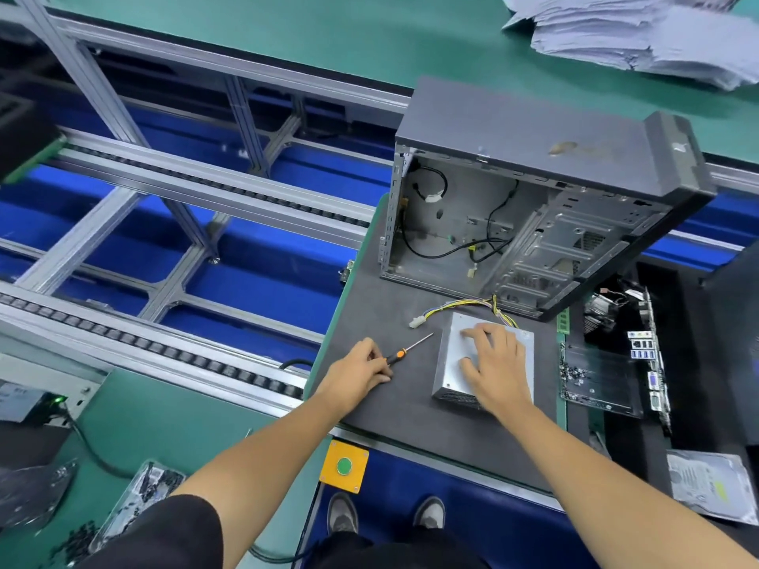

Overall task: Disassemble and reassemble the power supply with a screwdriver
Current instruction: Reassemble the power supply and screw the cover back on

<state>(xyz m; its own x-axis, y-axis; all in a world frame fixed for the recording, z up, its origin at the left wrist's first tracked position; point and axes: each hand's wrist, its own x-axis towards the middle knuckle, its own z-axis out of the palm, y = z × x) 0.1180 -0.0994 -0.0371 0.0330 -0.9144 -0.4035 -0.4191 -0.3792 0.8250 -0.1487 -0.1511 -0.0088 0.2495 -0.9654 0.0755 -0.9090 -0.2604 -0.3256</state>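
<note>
**Hands set on power supply and screwdriver**

Head view. Right hand [495,365] laid flat on top of the silver sheet-metal power supply box [449,373], fingers spread and fairly straight, pressing down rather than gripping; probably steadying the box so it does not slide on the dark grey work mat [410,412]. Left hand [359,371] curled round the black end of the orange-and-black-handled screwdriver [404,351], pinching it between thumb and fingers, with the thin steel shaft angled up and away toward the white plastic connector [417,322]. Tip apart from the box, not on any screw. Screwdriver low over the mat or resting on it; cannot tell which.

Power supply in the middle of the mat, just in front of the open grey desktop computer case [534,199], which stands with its side panel off and loose black cables inside. Bundle of yellow, blue and white wires [464,303] running from the box's far edge out to the connector, so apparently already free of the case. Green motherboard [595,375] beside the box on the right. Cover screws too small to make out, so stage of disassembly not readable; likely just starting on the box.
</note>
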